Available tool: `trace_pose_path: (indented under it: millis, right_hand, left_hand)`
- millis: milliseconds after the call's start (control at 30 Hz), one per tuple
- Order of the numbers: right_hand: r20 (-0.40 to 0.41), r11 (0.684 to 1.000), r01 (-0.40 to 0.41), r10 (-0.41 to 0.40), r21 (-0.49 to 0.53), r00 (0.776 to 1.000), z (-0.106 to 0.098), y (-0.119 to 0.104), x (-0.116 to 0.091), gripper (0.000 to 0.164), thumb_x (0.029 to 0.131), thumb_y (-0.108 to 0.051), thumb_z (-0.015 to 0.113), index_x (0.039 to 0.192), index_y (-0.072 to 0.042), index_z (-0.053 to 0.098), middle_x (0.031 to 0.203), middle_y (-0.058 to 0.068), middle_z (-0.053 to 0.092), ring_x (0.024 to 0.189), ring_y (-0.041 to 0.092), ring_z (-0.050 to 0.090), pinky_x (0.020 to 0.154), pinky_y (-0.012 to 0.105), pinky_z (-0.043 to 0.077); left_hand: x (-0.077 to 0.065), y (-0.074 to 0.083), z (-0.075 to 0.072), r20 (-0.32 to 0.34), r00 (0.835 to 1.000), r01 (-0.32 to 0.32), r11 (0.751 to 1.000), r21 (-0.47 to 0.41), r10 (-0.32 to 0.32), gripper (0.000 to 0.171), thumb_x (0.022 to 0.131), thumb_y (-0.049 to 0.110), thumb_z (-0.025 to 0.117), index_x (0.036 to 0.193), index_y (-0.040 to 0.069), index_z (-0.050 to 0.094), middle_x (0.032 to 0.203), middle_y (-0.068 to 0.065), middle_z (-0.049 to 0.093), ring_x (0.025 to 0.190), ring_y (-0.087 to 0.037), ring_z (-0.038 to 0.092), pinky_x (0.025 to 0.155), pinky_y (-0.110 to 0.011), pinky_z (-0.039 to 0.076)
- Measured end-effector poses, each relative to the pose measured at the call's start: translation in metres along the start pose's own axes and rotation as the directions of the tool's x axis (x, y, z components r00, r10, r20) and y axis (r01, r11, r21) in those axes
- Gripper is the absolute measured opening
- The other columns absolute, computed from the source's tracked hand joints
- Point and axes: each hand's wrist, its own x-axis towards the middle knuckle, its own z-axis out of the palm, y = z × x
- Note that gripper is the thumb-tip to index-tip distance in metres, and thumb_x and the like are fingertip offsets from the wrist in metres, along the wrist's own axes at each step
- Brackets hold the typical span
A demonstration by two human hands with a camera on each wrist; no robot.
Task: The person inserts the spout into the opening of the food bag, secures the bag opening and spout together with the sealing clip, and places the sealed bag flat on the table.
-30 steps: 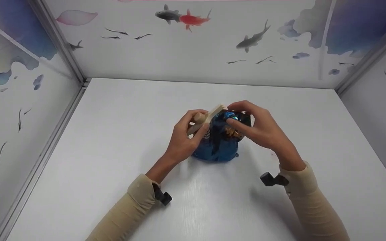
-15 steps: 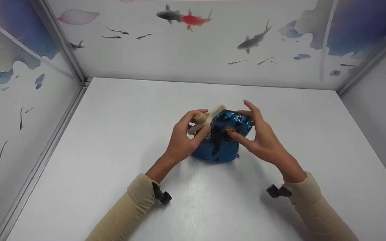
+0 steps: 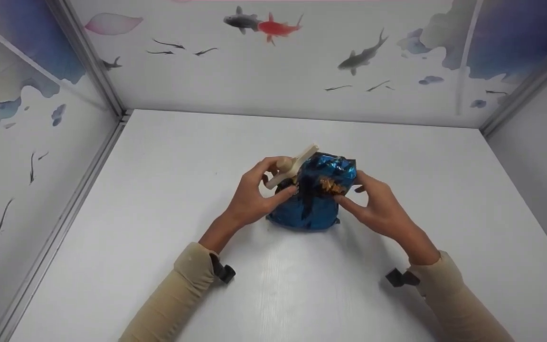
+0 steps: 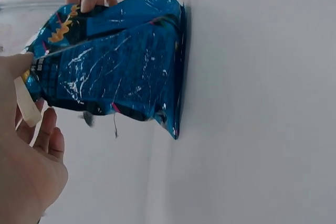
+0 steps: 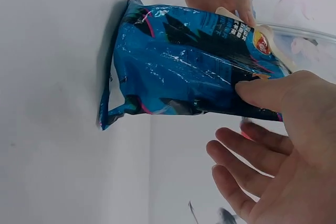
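Note:
A shiny blue foil snack bag [image 3: 304, 213] stands on the white table, its top part crumpled and folded toward the front. Across its upper left corner lies a cream bag clip [image 3: 304, 159] with a round knob. My left hand [image 3: 252, 194] holds clip and bag corner together, thumb on the bag's front and fingers behind the clip. At the bag's right edge, my right hand [image 3: 378, 204] pinches the foil, thumb in front and index finger behind. In the right wrist view its other fingers [image 5: 247, 156] hang loosely curled below the bag.
The white table [image 3: 183, 156] is bounded by white panels [image 3: 273, 85] printed with fish and blue shapes, at the back and both sides. Metal rails [image 3: 69, 209] run along the panel joints. Each sleeve cuff carries a small black camera [image 3: 223, 271].
My right hand has slid down along the bag's right edge, uncovering the folded top. My left thumb has dropped lower on the bag's front, and the left wrist has shifted slightly left.

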Motion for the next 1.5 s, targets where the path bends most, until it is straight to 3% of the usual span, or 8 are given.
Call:
trace_pose_path:
  millis: [167,300,567,733,900,1133,1333,1500]
  right_hand:
    - [-0.015,0.998,0.043,-0.044,-0.046,0.999,0.003,0.0,0.002,0.04,0.098,-0.015,0.083,0.135,-0.009,0.07,0.127,0.006,0.079,0.114,0.026,0.072,0.092,0.055,0.061]
    - [-0.03,0.997,0.051,-0.053,-0.059,0.998,0.003,-0.001,0.003,0.033,0.097,-0.014,0.083,0.128,-0.008,0.074,0.12,0.004,0.081,0.109,0.024,0.074,0.088,0.05,0.062]
    - [-0.073,0.997,0.051,-0.055,-0.053,0.996,0.003,-0.001,0.0,0.021,0.097,-0.012,0.083,0.117,-0.009,0.077,0.102,0.001,0.082,0.093,0.015,0.072,0.081,0.033,0.057]
    - [-0.093,0.999,0.03,-0.032,-0.019,0.995,0.004,-0.002,0.001,0.016,0.099,-0.013,0.081,0.113,-0.009,0.077,0.096,0.001,0.08,0.092,0.014,0.071,0.085,0.036,0.059]
    - [-0.1,1.0,0.006,-0.003,0.024,0.995,0.008,0.0,0.002,0.012,0.102,-0.02,0.079,0.109,-0.01,0.077,0.091,-0.001,0.078,0.093,0.015,0.073,0.087,0.046,0.063]
    - [-0.064,0.994,-0.035,0.042,0.099,0.997,0.017,0.008,0.003,0.017,0.106,-0.031,0.073,0.103,-0.014,0.077,0.087,0.0,0.079,0.086,0.014,0.073,0.077,0.028,0.062]
    - [-0.007,0.975,-0.129,0.132,0.18,0.991,0.023,0.015,0.005,0.024,0.107,-0.036,0.07,0.099,-0.015,0.077,0.087,0.001,0.078,0.085,0.018,0.074,0.075,0.028,0.061]
    - [0.059,0.953,-0.205,0.196,0.224,0.979,0.028,0.019,0.006,0.03,0.107,-0.042,0.069,0.106,-0.014,0.079,0.093,0.002,0.078,0.089,0.021,0.074,0.079,0.027,0.062]
  left_hand:
    - [-0.001,-0.007,-0.006,0.041,0.999,-0.019,1.0,-0.012,0.02,0.067,0.095,0.032,0.086,0.153,0.013,0.057,0.141,-0.004,0.067,0.117,-0.019,0.068,0.092,-0.045,0.059]
    - [0.0,-0.006,-0.006,0.051,0.999,-0.014,0.999,-0.05,0.016,0.066,0.096,0.029,0.085,0.153,0.011,0.056,0.138,-0.008,0.067,0.107,-0.018,0.072,0.086,-0.048,0.063]
    - [0.0,-0.003,-0.004,0.034,0.999,-0.003,0.997,-0.077,0.006,0.066,0.095,0.029,0.086,0.152,0.015,0.057,0.137,-0.007,0.069,0.109,-0.019,0.072,0.086,-0.037,0.065]
    - [0.0,-0.001,-0.004,0.022,0.999,0.051,0.995,-0.085,-0.049,0.067,0.096,0.031,0.086,0.154,0.017,0.057,0.138,-0.006,0.07,0.114,-0.018,0.072,0.093,-0.035,0.065]
    - [0.001,-0.002,-0.003,0.005,0.995,0.099,0.991,-0.096,-0.098,0.072,0.097,0.033,0.084,0.16,0.021,0.052,0.131,-0.006,0.072,0.114,-0.017,0.074,0.095,-0.037,0.066]
    - [0.001,-0.004,-0.001,-0.013,0.989,0.142,0.981,-0.133,-0.145,0.078,0.098,0.033,0.083,0.164,0.021,0.043,0.121,-0.005,0.076,0.109,-0.016,0.078,0.089,-0.033,0.065]
    - [0.002,-0.006,0.0,-0.022,0.984,0.17,0.977,-0.129,-0.175,0.077,0.1,0.034,0.081,0.163,0.013,0.043,0.119,-0.005,0.078,0.105,-0.015,0.079,0.083,-0.028,0.064]
    - [0.0,-0.01,0.002,-0.03,0.973,0.223,0.968,-0.113,-0.227,0.073,0.1,0.037,0.08,0.158,0.011,0.045,0.118,-0.005,0.079,0.101,-0.016,0.078,0.087,-0.03,0.064]
